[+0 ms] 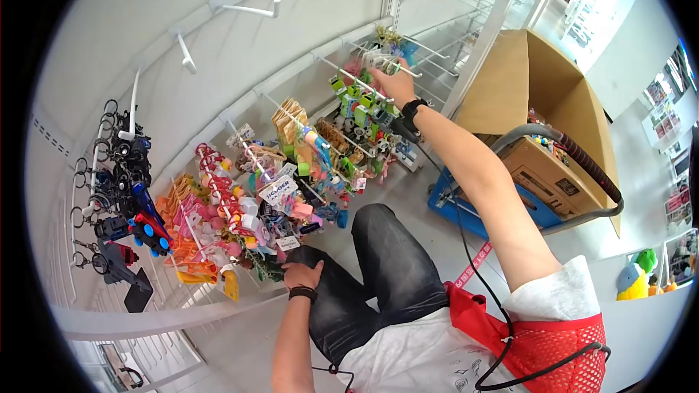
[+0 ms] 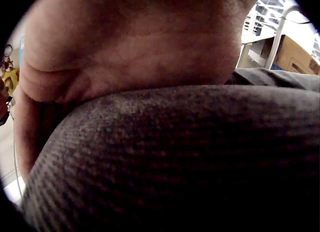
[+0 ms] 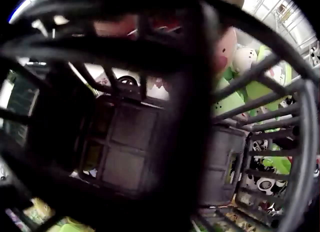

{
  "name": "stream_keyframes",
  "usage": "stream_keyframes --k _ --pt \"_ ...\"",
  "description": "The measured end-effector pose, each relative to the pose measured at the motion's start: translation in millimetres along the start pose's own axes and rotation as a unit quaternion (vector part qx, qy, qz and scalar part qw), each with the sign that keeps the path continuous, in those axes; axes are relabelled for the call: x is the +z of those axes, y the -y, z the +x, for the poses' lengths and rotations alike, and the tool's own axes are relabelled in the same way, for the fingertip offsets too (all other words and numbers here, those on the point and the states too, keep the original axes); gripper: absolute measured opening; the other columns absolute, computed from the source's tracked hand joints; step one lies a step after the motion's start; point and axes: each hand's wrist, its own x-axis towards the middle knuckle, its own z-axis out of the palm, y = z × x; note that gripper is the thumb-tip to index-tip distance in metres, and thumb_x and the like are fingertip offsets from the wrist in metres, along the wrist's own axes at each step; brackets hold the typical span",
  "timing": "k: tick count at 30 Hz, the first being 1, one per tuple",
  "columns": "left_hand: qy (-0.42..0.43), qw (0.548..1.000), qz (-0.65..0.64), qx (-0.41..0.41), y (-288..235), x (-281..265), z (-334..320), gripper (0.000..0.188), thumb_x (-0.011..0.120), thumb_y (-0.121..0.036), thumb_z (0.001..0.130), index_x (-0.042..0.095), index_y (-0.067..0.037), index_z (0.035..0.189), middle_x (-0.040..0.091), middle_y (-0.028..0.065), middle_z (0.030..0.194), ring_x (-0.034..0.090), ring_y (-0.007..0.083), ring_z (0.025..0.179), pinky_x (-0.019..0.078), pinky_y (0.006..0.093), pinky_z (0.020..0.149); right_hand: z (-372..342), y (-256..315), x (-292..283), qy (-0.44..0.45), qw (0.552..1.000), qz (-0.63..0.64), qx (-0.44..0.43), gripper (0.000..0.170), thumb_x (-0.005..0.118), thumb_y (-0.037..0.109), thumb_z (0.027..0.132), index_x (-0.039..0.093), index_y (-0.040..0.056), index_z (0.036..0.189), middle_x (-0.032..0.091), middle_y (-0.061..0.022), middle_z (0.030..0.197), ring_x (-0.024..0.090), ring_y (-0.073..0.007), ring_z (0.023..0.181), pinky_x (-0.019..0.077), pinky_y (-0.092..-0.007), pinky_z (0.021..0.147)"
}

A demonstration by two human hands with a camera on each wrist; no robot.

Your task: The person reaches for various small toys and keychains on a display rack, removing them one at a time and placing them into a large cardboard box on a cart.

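Right hand (image 1: 397,86) at pale hanging trinkets (image 1: 376,60), upper rack; one left hand (image 1: 301,276), laid on a trousered knee (image 2: 175,157).
Right fingers: bent among the trinkets beside a white hook (image 1: 413,72); whether clamped or merely touching, cannot tell. Left fingers: slack, near together. Trinkets: judged light, small, apt to swing and tangle; casings probably stiff, possibly slick, thin parts perhaps fragile. Best hold, by judgement: high, close under the hook, rather than by dangling ends. Outward, below: green-carded pieces (image 1: 351,107), densely hung.

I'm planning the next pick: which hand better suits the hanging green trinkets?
Likely the right hand: it reaches beside the green trinkets, among white metal hooks; the left hand rests on dark trousers.
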Motion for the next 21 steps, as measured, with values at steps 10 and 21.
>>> stream_keyframes --k 10,21 --pt "-0.007 1.0 0.005 -0.002 3.1 11.4 5.5 0.138 0.06 -0.088 0.082 0.03 0.027 0.15 0.078 0.0243 0.106 0.08 0.033 0.09 0.0662 0.0469 0.07 -15.6 -8.0 -22.9 0.002 0.997 0.044 -0.071 0.059 0.084 0.021 0.085 0.053 -0.0052 0.128 0.073 -0.0157 0.099 0.07 -0.0191 0.086 0.0571 -0.0357 0.079" --pt "0.013 1.0 0.0 0.0 0.6 2.8 1.9 0.137 0.059 -0.088 0.082 0.03 0.027 0.151 0.077 0.0254 0.106 0.08 0.0327 0.091 0.065 0.0486 0.069 -34.6 50.8 -97.5 0.16 0.983 -0.088 -0.003 0.058 0.077 0.02 0.09 0.05 -0.011 0.13 0.07 -0.0154 0.105 0.07 -0.0181 0.088 0.0583 -0.0326 0.076"
